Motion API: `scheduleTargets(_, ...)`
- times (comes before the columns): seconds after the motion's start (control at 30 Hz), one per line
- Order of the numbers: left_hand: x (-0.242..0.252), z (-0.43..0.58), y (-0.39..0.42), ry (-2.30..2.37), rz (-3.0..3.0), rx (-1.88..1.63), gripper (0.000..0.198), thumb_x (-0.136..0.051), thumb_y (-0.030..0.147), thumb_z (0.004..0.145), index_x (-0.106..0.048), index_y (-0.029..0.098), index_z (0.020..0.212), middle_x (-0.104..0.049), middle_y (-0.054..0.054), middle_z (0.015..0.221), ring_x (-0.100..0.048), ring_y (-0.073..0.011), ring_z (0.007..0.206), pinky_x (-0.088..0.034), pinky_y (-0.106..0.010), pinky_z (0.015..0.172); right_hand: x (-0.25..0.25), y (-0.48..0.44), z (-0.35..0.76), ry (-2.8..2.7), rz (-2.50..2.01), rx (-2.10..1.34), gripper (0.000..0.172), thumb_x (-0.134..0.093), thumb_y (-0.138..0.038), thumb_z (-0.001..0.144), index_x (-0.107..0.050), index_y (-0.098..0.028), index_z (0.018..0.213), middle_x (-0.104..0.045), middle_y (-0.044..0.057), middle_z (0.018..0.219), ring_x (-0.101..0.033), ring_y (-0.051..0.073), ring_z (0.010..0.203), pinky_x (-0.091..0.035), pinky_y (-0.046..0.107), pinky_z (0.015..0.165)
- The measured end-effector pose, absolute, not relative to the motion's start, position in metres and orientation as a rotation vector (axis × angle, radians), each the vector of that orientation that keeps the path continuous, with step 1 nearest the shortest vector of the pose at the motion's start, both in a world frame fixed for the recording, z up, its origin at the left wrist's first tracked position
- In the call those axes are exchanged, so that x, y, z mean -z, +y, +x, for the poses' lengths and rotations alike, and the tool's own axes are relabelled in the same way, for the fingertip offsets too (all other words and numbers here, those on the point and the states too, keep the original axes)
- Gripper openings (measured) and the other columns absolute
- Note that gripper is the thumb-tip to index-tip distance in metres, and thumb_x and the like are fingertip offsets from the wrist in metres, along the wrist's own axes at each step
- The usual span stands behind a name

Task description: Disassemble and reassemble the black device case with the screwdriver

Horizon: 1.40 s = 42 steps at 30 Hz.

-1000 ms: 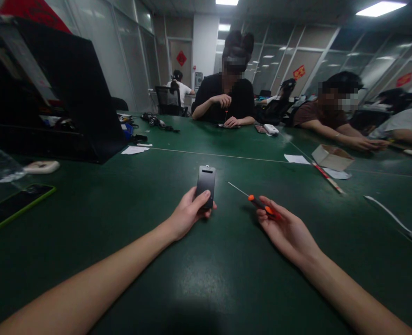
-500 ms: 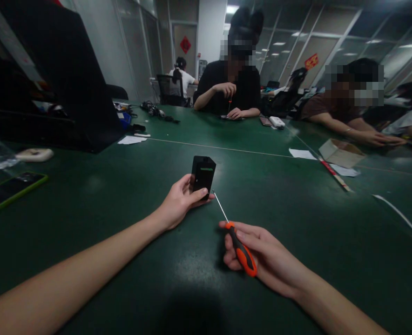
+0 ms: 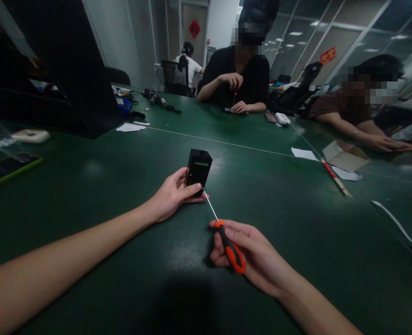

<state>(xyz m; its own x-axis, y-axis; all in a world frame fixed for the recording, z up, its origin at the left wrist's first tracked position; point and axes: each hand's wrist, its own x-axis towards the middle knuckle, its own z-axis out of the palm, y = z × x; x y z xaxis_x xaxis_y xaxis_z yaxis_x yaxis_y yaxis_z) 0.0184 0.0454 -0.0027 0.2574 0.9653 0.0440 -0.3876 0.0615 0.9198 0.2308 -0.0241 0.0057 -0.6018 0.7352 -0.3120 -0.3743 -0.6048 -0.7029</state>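
My left hand (image 3: 172,193) is closed round the lower part of a small black box (image 3: 198,173), held upright and slightly tilted over the green table (image 3: 129,270). A short green strip shows near the top of the box's face, and my thumb lies across its lower part. An orange and black screwdriver (image 3: 233,251) is gripped in my right hand (image 3: 246,249), its handle between thumb and fingers. Its thin metal shaft points up and left, and the tip is at the lower right of the box, by my left thumb. Whether the tip sits in a screw cannot be made out.
At the left are a phone with a green edge (image 3: 13,172), a white rounded object (image 3: 30,136) and a large black panel (image 3: 62,70). An open cardboard box (image 3: 345,156) and a red-and-white stick (image 3: 334,177) lie right. Across the table a co-worker (image 3: 235,77) holds a screwdriver.
My right hand has brought the screwdriver tip left and up to the box's lower right edge. The whole view has shifted a little; my left hand keeps its grip on the box.
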Motion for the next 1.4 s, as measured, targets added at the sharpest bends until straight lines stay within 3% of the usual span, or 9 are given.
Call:
scheduleTargets(0.83, 0.01, 0.019, 0.045, 0.729, 1.074, -1.211, 0.038, -0.074, 0.022, 0.079, -0.053, 0.017, 0.111, -0.06, -0.009, 0.116, -0.071, -0.0191, 0.085, -0.059, -0.043, 0.086, -0.006, -0.028, 0.229, -0.769, -0.826, -2.176, 0.026, -0.066, -0.022, 0.089, -0.062, -0.008, 0.111, -0.067, 0.009, 0.08, -0.072, 0.019, 0.074, -0.06, 0.028, 0.068)
scheduleTargets(1.4, 0.008, 0.022, 0.035, 0.811, 1.23, -1.214, 0.04, -0.074, 0.025, 0.079, -0.05, 0.016, 0.11, -0.06, -0.006, 0.108, -0.071, -0.0207, 0.086, -0.058, -0.035, 0.082, -0.001, -0.034, 0.23, -0.843, -0.822, -2.155, 0.037, -0.072, -0.025, 0.085, -0.063, -0.009, 0.117, -0.067, 0.006, 0.076, -0.072, 0.019, 0.07, -0.058, 0.028, 0.066)
